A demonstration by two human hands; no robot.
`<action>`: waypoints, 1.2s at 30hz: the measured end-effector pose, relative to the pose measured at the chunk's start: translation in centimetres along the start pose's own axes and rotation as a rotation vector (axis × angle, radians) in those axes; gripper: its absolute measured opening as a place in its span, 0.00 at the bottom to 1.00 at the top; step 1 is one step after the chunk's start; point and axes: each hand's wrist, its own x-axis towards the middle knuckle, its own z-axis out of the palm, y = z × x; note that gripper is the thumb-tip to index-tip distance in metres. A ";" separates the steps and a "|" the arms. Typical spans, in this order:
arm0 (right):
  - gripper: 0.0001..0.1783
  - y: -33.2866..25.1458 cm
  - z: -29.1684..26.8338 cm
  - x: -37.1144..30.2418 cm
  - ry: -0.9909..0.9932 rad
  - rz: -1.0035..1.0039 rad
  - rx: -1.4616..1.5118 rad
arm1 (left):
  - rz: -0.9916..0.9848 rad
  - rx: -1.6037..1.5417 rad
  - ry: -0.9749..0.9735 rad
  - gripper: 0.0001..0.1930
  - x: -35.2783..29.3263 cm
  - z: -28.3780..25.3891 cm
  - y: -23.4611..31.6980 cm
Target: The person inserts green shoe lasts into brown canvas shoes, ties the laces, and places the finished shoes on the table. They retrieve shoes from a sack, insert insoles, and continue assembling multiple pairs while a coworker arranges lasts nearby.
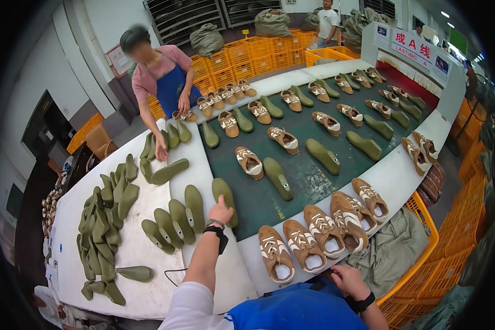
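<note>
My left hand (221,212) is closed on a green shoe last (223,192) at the left edge of the dark green conveyor belt (308,190). Left of it, several more green lasts (181,220) stand in a row on the white tabletop. My right hand (350,282) is curled by the table's front edge, below a row of brown and white sneakers (300,245). What its fingers hold, if anything, I cannot make out. Pairs of sneakers and lasts lie in rows along the belt, among them a sneaker (249,162) and a last (278,179) nearest me.
A heap of green lasts (102,225) covers part of the left table. Across it, a co-worker (162,80) in a blue apron reaches toward a last (169,171). Orange crates (258,55) line the back. At right, an orange crate (423,220) holds grey-green cloth (393,250).
</note>
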 end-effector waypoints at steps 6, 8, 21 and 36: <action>0.12 3.0 -0.7 -2.4 0.083 0.050 -0.017 | -0.059 0.013 -0.104 0.36 -0.3 2.9 5.3; 0.12 3.7 -1.0 -3.4 0.112 0.049 -0.026 | -0.082 0.050 -0.147 0.36 -0.5 2.9 5.5; 0.13 7.6 5.7 -15.4 0.222 0.461 0.066 | -0.029 -0.160 -0.266 0.44 -1.7 2.6 2.9; 0.17 3.6 27.5 -45.7 0.255 1.644 0.426 | 1.274 -0.363 -0.528 0.30 -24.7 -6.6 17.1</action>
